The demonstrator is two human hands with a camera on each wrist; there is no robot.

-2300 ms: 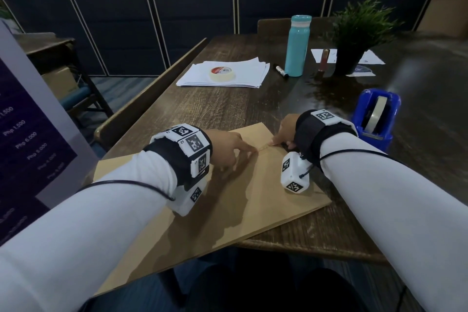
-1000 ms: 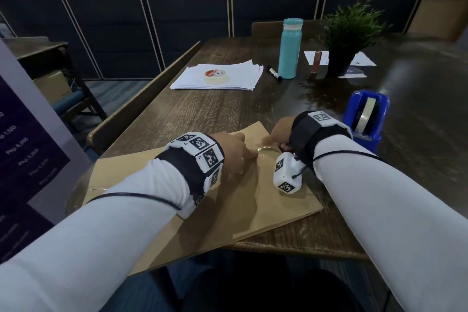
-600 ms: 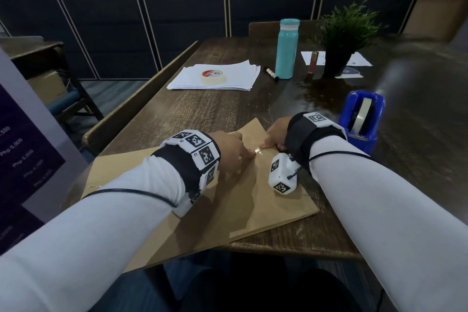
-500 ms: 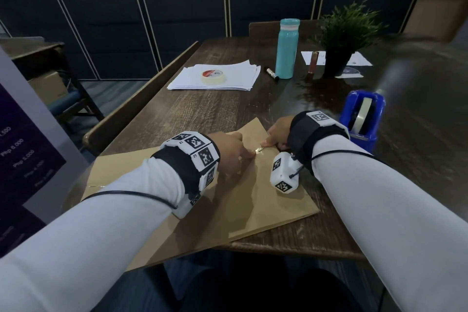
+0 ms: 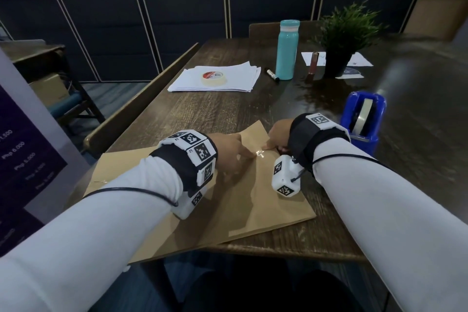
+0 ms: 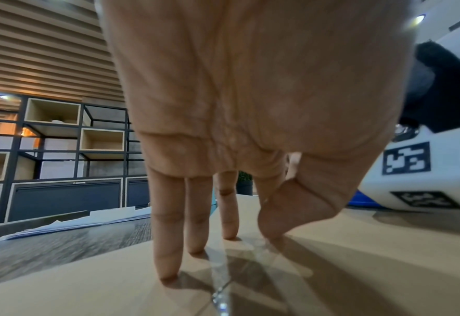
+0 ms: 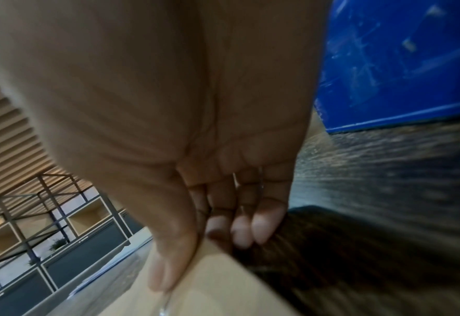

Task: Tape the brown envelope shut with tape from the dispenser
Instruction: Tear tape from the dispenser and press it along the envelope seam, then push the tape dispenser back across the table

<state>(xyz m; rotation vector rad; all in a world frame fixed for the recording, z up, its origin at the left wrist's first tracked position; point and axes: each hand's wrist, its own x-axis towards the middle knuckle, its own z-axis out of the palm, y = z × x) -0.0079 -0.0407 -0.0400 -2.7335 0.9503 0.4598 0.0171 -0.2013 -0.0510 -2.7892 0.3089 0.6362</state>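
The brown envelope (image 5: 253,197) lies flat on the dark wooden table (image 5: 228,109), its near corner over the front edge. A short strip of clear tape (image 5: 260,153) glints on its flap seam. My left hand (image 5: 243,153) touches the envelope with straight fingers (image 6: 166,245), and its thumb (image 6: 285,218) presses on the tape strip (image 6: 220,284). My right hand (image 5: 268,145) presses its thumb (image 7: 166,267) on the envelope (image 7: 223,288) at the strip's other end. Its other fingers rest by the envelope's far edge. The blue tape dispenser (image 5: 363,119) stands just right of my right wrist.
At the back are a stack of white paper (image 5: 215,78) with a roll of masking tape (image 5: 214,77), a marker (image 5: 273,75), a teal bottle (image 5: 287,49) and a potted plant (image 5: 342,40). A wooden bench (image 5: 141,106) runs along the table's left side.
Both hands have stayed at the same spot on the envelope's seam. Only the fingertips have shifted slightly over the tape strip.
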